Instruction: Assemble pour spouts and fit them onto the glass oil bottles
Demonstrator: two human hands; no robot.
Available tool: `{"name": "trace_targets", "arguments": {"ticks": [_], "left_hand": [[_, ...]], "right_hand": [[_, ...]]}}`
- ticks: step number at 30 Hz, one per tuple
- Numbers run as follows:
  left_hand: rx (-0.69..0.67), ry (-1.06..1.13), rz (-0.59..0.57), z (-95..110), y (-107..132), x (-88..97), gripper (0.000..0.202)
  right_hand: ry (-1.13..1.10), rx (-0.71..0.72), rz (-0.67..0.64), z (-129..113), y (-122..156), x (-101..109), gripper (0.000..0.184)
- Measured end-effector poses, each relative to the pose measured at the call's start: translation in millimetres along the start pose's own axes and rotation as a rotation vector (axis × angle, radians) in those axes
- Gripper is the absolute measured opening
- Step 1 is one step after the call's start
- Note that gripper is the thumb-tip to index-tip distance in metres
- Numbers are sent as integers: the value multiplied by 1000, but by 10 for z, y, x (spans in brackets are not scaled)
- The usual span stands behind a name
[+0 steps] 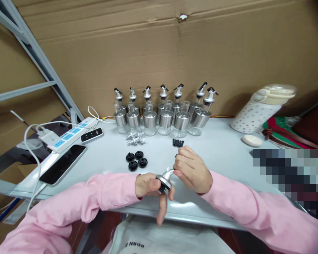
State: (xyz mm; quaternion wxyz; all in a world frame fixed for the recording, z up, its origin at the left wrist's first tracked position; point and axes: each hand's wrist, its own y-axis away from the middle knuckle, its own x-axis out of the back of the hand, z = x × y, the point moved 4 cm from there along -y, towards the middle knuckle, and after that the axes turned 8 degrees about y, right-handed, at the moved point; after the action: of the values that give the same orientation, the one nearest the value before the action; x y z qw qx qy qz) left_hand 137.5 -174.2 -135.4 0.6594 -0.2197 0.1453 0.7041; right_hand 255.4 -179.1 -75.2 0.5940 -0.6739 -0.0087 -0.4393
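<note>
Near the table's front edge, a silver pour spout (168, 174) with a black stopper base is tilted between my hands. My left hand (147, 185) pinches its round base between thumb and fingers, with one finger pointing down. Closed around the narrow spout end is my right hand (193, 170), whose fingers hide the tip. Several ribbed black stoppers (133, 165) lie in a cluster to the left. Behind them is a small pile of silver spouts (135, 138). Short black levers (178, 143) sit in a row just beyond my right hand.
Glass bottles with steel bands (149, 120) line the back, those behind fitted with spouts. At left are a power strip (72, 134), a small black device (92, 134), a phone (63, 165) and cables. A dotted flask (257, 111) and white oval object (251, 140) stand right. Cardboard (137, 60) walls the back.
</note>
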Motion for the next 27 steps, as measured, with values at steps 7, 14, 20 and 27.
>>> {"name": "trace_targets", "arguments": {"ticks": [7, 14, 20, 27], "left_hand": [[43, -11, 8, -94, 52, 26, 67], [21, 140, -82, -102, 56, -34, 66], [34, 172, -246, -120, 13, -21, 58], [42, 149, -45, -117, 39, 42, 62]], "right_hand": [[55, 70, 48, -80, 13, 37, 42], [162, 243, 117, -103, 26, 102, 39], [278, 319, 171, -101, 61, 124, 37], [210, 235, 82, -47, 26, 88, 34]]}}
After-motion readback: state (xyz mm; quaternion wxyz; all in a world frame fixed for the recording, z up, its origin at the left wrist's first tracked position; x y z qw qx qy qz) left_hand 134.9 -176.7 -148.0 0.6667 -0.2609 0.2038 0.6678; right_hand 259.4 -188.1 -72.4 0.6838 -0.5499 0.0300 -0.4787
